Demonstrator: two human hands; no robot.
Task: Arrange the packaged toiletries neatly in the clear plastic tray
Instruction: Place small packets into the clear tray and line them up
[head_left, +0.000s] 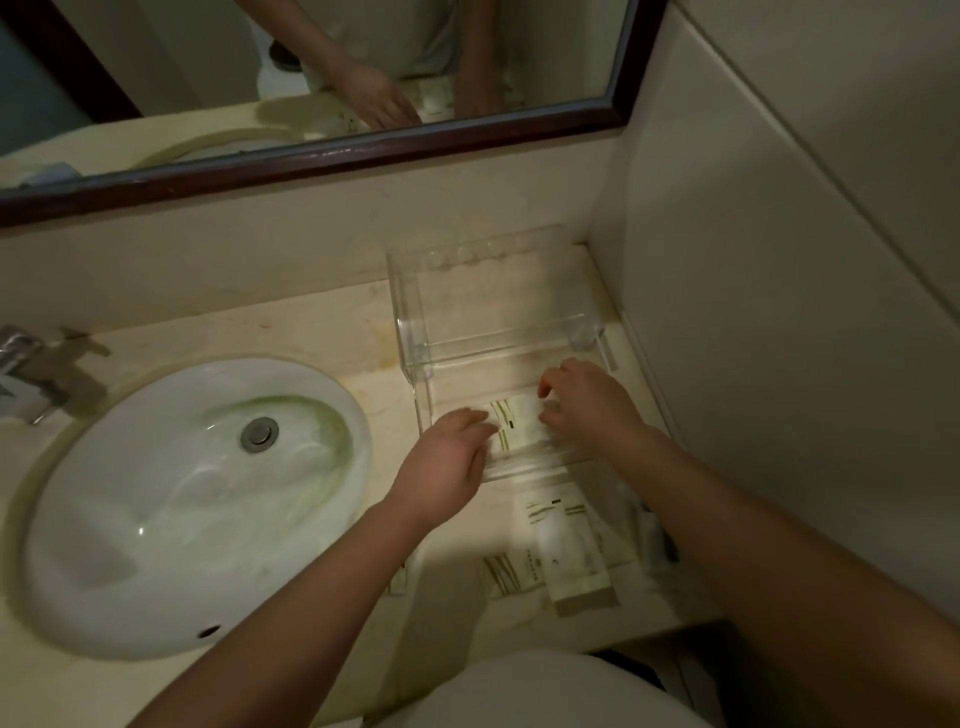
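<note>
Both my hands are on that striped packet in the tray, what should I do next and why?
Probably slide the packet against the tray's left wall: it lies mid-tray between left hand and right hand, and more packets wait on the counter.

I am looking at a bathroom. Left of my fingers (483, 420) a white oval sink (156, 519) with a metal drain (258, 434) is sunk into the cream stone surface (322, 332), and a chrome tap (23, 364) stands farther left. Beyond the fingers hangs a dark-framed mirror (182, 67). Large pale wall tiles (779, 260) rise to their right, and packaged toiletries (566, 551) lie just nearer me.
</note>
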